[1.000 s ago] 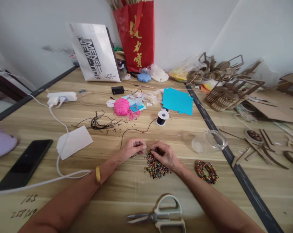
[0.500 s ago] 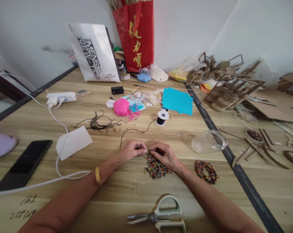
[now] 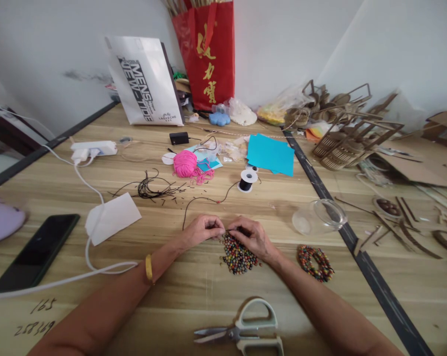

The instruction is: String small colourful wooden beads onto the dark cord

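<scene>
My left hand (image 3: 204,229) is closed in a pinch at the near middle of the table. A thin black cord (image 3: 194,199) runs from the black spool (image 3: 245,181) down behind this hand, and its end seems to lie between the fingertips. My right hand (image 3: 250,235) is pinched too, its fingertips almost meeting the left ones; what they hold is too small to make out. Under and beside the right hand lies a heap of small multicoloured beads (image 3: 241,259). To its right rests a coiled string of beads (image 3: 314,263). Scissors (image 3: 242,330) with pale handles lie nearer to me.
A clear jar (image 3: 312,217) lies on its side at right. Pink yarn (image 3: 185,163), black cord pieces (image 3: 153,188) and blue sheets (image 3: 271,154) are farther back. At left are a phone (image 3: 34,253), a white card (image 3: 114,216) and a white cable (image 3: 86,277).
</scene>
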### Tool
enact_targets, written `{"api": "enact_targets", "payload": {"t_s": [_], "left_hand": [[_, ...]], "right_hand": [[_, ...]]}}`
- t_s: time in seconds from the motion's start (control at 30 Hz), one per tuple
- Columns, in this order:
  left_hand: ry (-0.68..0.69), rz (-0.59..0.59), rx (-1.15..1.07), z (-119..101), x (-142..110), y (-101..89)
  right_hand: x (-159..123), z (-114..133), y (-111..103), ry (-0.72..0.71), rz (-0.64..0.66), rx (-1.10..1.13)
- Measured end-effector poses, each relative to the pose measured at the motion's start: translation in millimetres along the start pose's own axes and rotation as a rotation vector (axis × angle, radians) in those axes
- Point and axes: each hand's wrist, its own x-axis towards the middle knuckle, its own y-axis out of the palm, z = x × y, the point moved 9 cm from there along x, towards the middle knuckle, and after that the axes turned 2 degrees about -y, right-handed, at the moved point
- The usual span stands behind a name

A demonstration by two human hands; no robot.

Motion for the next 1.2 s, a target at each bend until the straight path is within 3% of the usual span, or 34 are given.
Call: {"api": "enact_targets", "payload": {"t_s": [1.2], "left_hand": [[0.013, 0.006, 0.018, -2.5, -0.1, 0.9]], "right_hand": [[-1.9, -5.9, 0.7, 0.059, 0.001, 0.031]]}}
